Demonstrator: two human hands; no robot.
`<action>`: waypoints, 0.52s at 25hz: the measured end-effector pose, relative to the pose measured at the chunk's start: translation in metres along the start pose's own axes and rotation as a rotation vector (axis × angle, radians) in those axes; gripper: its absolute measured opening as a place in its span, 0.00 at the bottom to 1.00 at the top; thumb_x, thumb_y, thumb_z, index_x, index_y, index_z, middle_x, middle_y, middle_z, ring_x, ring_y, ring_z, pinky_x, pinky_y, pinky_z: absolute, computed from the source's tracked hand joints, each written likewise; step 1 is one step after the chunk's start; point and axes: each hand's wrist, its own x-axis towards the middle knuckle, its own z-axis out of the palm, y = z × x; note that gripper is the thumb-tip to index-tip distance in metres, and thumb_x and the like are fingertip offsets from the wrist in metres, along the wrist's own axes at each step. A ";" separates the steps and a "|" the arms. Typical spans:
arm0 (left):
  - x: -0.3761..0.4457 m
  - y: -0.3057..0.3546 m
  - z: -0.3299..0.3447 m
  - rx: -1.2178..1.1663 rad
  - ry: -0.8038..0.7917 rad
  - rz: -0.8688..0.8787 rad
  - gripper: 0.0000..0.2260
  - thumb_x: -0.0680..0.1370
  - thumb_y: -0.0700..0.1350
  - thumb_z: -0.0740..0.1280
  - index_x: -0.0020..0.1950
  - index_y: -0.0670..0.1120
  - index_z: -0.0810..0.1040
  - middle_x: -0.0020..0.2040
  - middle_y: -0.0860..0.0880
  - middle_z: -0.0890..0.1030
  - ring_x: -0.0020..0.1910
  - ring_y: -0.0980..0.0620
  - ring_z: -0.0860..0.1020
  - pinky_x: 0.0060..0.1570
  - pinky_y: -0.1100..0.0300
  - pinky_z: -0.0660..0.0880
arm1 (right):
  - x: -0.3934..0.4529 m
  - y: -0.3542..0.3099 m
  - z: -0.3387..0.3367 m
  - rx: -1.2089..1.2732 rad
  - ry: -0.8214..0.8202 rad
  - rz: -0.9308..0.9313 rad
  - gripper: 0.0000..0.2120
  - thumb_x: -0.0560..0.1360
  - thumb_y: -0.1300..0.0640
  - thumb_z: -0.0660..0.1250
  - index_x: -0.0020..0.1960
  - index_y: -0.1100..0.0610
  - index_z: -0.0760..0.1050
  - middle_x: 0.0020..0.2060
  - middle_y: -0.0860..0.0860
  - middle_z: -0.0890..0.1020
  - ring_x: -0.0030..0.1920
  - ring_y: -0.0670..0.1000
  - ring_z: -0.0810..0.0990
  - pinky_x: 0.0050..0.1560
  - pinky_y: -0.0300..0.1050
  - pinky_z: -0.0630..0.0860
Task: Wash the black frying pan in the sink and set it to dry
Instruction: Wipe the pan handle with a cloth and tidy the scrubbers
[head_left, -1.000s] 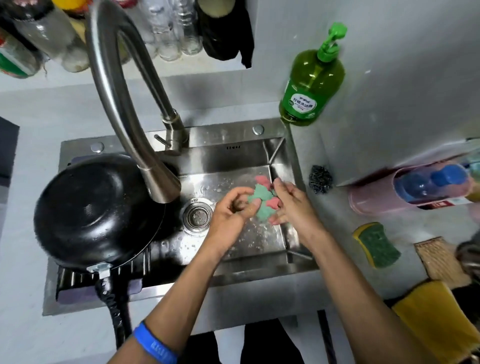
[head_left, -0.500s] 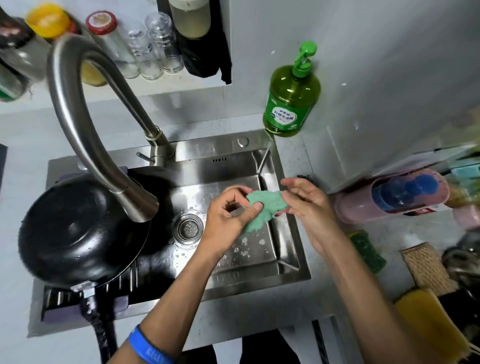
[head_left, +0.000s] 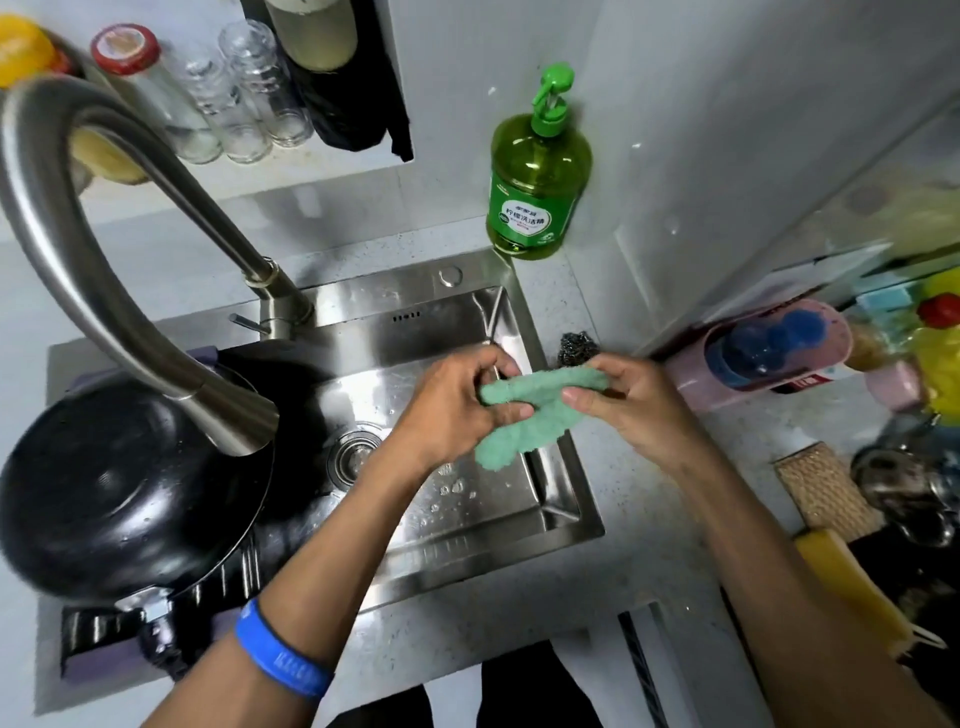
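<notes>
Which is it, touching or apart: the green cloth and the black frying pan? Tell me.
Apart. The head view shows the green cloth held over the basin, steel between it and the black frying pan.

Bright, even light; wide-angle bending at edges, right side blurred.

Sink (head_left: 566, 525): brushed steel, shiny, wet w/ droplets. Tap (head_left: 78, 218): satin metal, smooth. Pan (head_left: 119, 499): black, glossy, wet sheen. Cloth (head_left: 535, 415): green, fuzzy nap, matt. Soap bottle (head_left: 537, 176): clear green plastic, glossy, paper-look label. Scourer (head_left: 577, 347): coiled steel wire, rough. Counter (head_left: 649, 551): pale speckled stone-look, matt. Wristband (head_left: 280, 660): blue, smooth, rubbery. Jars (head_left: 249, 88): clear glass.
</notes>
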 end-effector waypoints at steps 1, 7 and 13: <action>0.001 -0.003 0.000 0.079 -0.038 -0.001 0.12 0.66 0.50 0.80 0.38 0.56 0.76 0.34 0.52 0.79 0.31 0.58 0.74 0.33 0.60 0.68 | -0.004 0.001 -0.004 0.077 0.044 0.009 0.04 0.75 0.64 0.73 0.47 0.57 0.80 0.41 0.49 0.86 0.42 0.47 0.84 0.44 0.41 0.79; 0.007 0.004 0.025 -0.100 -0.115 -0.026 0.10 0.70 0.37 0.77 0.40 0.44 0.76 0.35 0.54 0.77 0.33 0.60 0.74 0.35 0.64 0.70 | -0.032 0.019 -0.029 0.116 0.319 0.022 0.04 0.74 0.63 0.74 0.49 0.59 0.81 0.44 0.54 0.87 0.47 0.55 0.85 0.52 0.50 0.81; 0.030 0.033 0.047 -0.236 -0.078 0.077 0.06 0.70 0.39 0.77 0.42 0.43 0.81 0.35 0.46 0.83 0.33 0.51 0.80 0.40 0.58 0.77 | -0.058 0.035 -0.058 0.227 0.652 -0.031 0.13 0.75 0.66 0.73 0.44 0.47 0.82 0.38 0.41 0.86 0.41 0.43 0.83 0.45 0.39 0.79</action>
